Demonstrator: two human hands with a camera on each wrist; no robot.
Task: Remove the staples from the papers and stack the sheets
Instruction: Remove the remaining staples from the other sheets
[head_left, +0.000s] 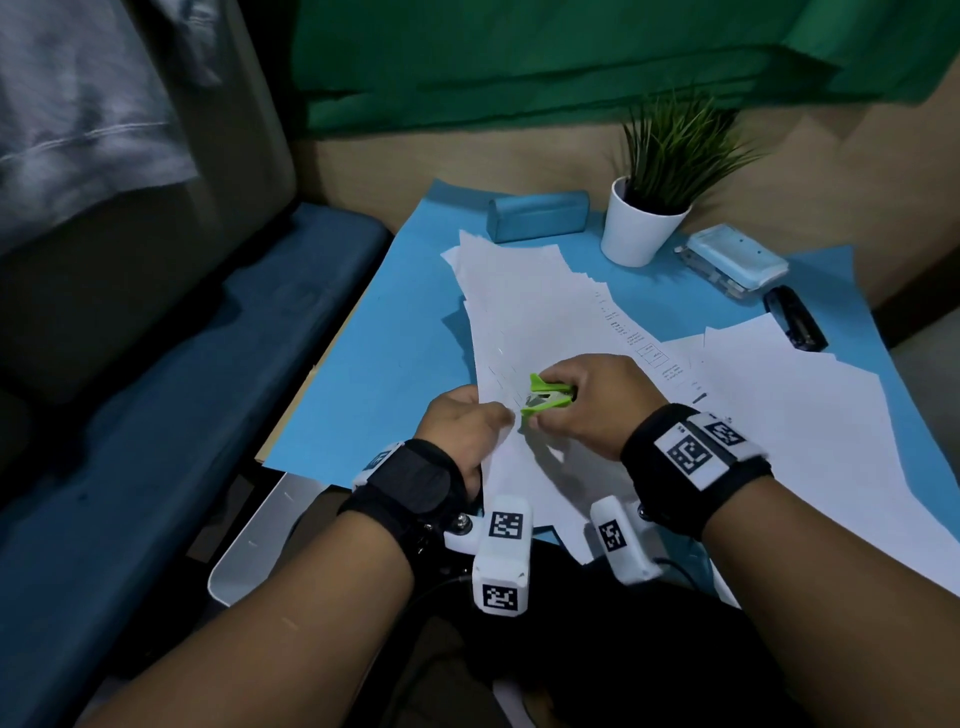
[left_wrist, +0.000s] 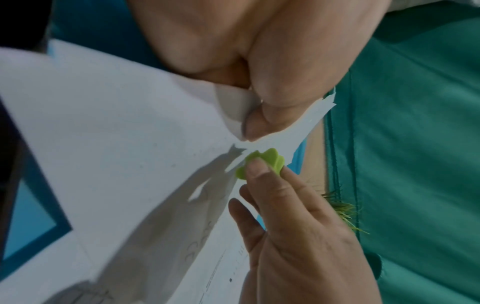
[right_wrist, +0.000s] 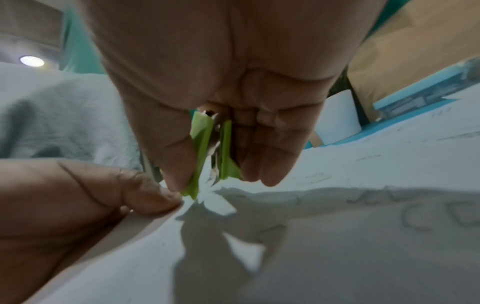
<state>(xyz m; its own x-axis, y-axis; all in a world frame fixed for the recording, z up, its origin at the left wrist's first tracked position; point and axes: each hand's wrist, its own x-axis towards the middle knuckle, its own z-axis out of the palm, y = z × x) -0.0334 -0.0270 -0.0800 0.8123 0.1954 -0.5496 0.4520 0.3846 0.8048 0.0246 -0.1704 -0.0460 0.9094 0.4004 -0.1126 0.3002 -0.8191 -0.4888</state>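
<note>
A set of white printed sheets (head_left: 524, 332) lies on the blue table cover, its near left corner lifted. My left hand (head_left: 462, 423) pinches that corner (left_wrist: 259, 131) between thumb and fingers. My right hand (head_left: 582, 402) squeezes a lime-green staple remover (head_left: 548, 399), thumb on one wing and fingers on the other. The staple remover (right_wrist: 207, 152) points its metal claws down at the corner, right beside my left thumb. In the left wrist view the staple remover (left_wrist: 262, 162) touches the paper's edge. The staple itself is hidden.
More loose white sheets (head_left: 810, 405) spread at the right. At the back stand a teal case (head_left: 537, 214), a potted plant (head_left: 644, 223), a pale blue hole punch (head_left: 735, 265) and a dark stapler (head_left: 795, 317). A blue cushioned seat (head_left: 156, 389) lies left of the table.
</note>
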